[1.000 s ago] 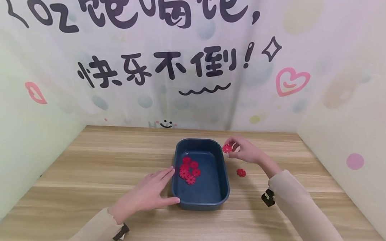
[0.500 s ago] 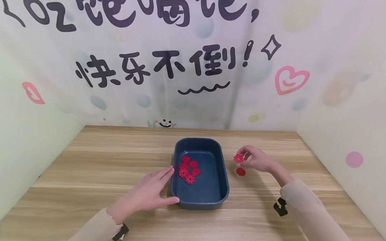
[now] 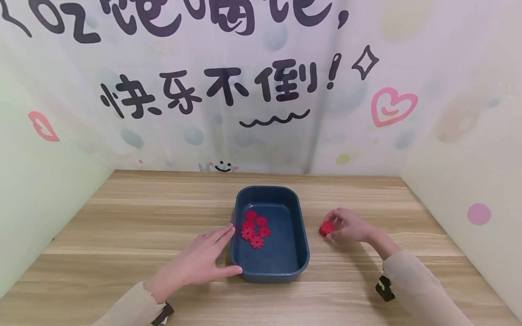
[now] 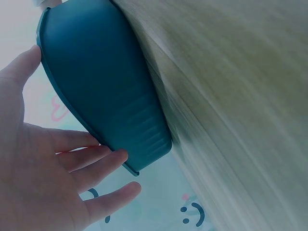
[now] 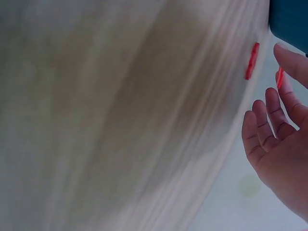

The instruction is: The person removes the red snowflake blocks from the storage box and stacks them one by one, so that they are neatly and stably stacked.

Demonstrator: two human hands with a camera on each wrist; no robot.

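We see a red notched disc (image 5: pixel 280 78) pinched in the right hand (image 3: pixel 349 226), just above a second disc (image 5: pixel 251 61) lying on the wooden table (image 3: pixel 163 202). To its left, we see the left hand (image 3: pixel 195 261), fingers extended, touching the rim of a blue tray (image 3: pixel 285 246) that holds more red pieces (image 3: pixel 248 233).

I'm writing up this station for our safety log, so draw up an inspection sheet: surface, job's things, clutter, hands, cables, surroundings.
Surface: wood-grain table.
Job's things: blue tray holding red notched discs; loose disc on the table, right of the tray.
Clutter: nothing seen.
Left hand: thumb and fingers touch the tray's rim.
Right hand: pinches another disc near the loose one.
Cables: nothing seen.
Surroundings: printed backdrop, pale side walls.
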